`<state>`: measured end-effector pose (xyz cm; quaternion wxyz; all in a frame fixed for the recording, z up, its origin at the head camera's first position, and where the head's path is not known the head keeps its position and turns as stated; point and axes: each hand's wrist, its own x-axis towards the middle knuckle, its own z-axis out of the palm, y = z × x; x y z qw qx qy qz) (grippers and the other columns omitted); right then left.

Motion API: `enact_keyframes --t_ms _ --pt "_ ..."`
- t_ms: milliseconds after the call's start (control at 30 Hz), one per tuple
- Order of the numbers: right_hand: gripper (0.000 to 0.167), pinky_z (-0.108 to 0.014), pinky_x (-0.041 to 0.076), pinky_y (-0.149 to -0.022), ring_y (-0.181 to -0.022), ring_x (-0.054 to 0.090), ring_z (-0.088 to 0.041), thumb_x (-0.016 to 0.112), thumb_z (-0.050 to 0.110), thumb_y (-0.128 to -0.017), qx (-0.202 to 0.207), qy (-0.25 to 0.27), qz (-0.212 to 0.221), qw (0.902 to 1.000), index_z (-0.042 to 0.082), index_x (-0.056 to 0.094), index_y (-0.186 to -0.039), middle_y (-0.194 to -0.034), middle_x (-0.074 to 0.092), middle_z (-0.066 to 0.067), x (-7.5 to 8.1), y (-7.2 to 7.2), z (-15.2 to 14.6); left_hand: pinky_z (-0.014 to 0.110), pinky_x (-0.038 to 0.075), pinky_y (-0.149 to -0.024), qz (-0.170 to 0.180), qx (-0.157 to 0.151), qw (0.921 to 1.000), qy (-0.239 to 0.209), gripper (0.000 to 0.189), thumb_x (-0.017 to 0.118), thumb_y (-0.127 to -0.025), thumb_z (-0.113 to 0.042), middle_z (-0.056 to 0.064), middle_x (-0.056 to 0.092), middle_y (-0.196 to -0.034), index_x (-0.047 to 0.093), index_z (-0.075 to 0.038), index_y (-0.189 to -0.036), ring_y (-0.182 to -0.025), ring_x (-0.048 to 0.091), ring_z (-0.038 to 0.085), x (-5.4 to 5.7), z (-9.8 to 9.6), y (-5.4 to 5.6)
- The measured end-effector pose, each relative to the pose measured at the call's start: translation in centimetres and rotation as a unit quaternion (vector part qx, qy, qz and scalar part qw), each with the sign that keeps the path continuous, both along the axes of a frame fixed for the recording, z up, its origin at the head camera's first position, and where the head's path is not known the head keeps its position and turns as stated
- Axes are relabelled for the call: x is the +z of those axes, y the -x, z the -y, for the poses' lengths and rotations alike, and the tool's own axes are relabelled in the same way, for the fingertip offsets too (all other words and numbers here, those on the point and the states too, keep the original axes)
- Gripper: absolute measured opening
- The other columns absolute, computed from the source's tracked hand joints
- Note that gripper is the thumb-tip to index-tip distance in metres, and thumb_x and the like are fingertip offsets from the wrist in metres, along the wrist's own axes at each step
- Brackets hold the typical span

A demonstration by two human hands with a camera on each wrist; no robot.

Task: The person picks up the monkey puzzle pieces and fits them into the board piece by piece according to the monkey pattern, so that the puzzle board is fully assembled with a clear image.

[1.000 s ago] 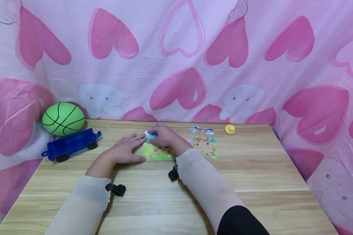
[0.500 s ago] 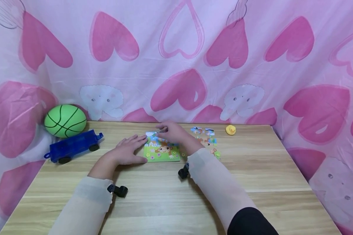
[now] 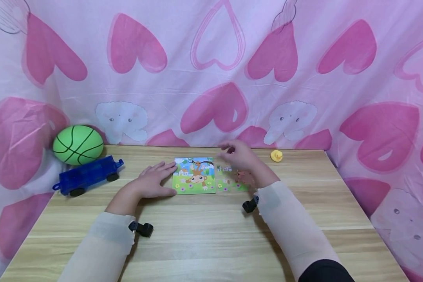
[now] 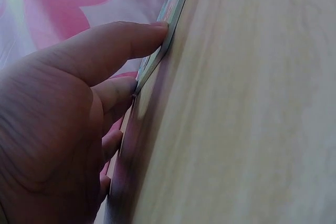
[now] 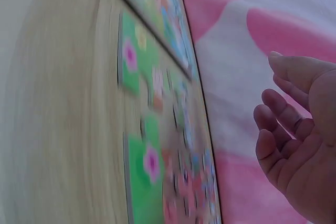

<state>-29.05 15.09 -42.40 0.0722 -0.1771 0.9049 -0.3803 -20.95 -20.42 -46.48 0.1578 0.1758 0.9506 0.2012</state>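
Observation:
A square monkey picture puzzle board (image 3: 194, 189) lies at the middle of the table in the head view. My left hand (image 3: 152, 181) rests at its left side with fingers spread. In the left wrist view the left thumb (image 4: 134, 38) touches the board's edge near a corner. Right of the board lie several loose jigsaw pieces (image 3: 225, 169), partly covered by my right hand (image 3: 240, 156). That hand hovers over them with loosely curled fingers and nothing between them. In the right wrist view it stands apart from the flowered green pieces (image 5: 144, 166).
A blue toy wagon (image 3: 87, 176) with black wheels stands at the left, in front of a green ball (image 3: 78, 145). A yellow toy duck (image 3: 276, 156) sits at the back right. A pink heart-patterned cloth (image 3: 211, 105) hangs along the table's back edge (image 3: 155, 146).
My right hand has moved right, from over the puzzle board to over the loose pieces, uncovering the monkey picture. The left hand has stayed at the board's left side.

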Motion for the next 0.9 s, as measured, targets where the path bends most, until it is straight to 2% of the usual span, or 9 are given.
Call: enact_keyframes --t_ms 133,367,667,900 --pt "0.045 -0.044 0.06 -0.094 -0.115 0.064 -0.026 0.073 0.032 -0.103 -0.014 -0.002 0.009 0.9999 0.015 0.068 -0.144 -0.138 0.069 -0.008 -0.5 0.6 -1.7 0.075 0.004 -0.132 0.0 0.001 1.0 0.003 0.1 0.072 -0.09 -0.067 0.001 0.022 -0.181 0.029 -0.028 -0.171 -0.169 0.008 0.041 -0.1 0.0 0.1" --pt "0.04 -0.043 0.06 -0.096 -0.118 0.064 -0.026 0.072 0.032 -0.104 -0.04 -0.018 0.028 0.9987 0.021 0.069 -0.143 -0.137 0.068 -0.006 -1.6 1.6 -4.4 0.075 0.003 -0.132 0.004 0.0 1.0 0.001 0.099 0.072 -0.09 -0.066 0.001 0.022 -0.181 0.029 -0.027 -0.171 -0.169 0.008 0.041 -0.1 0.0 0.0" --pt "0.046 -0.051 0.057 -0.11 -0.128 0.063 -0.033 0.072 0.026 -0.104 -0.057 -0.033 0.065 0.9956 0.014 0.063 -0.147 -0.137 0.068 -0.011 -2.7 2.7 -6.6 0.074 0.003 -0.133 0.007 0.002 1.0 0.004 0.1 0.072 -0.09 -0.066 0.001 0.021 -0.181 0.028 -0.028 -0.171 -0.17 0.007 0.04 0.1 -0.1 0.0" --pt "0.045 -0.047 0.059 -0.103 -0.12 0.063 -0.032 0.075 0.023 -0.102 -0.066 -0.032 0.1 0.9923 0.015 0.065 -0.146 -0.134 0.067 -0.011 -2.8 3.2 -7.1 0.074 0.002 -0.132 0.007 0.001 1.0 0.003 0.1 0.072 -0.091 -0.066 0.0 0.021 -0.182 0.027 -0.028 -0.171 -0.17 0.006 0.04 0.0 0.0 0.1"
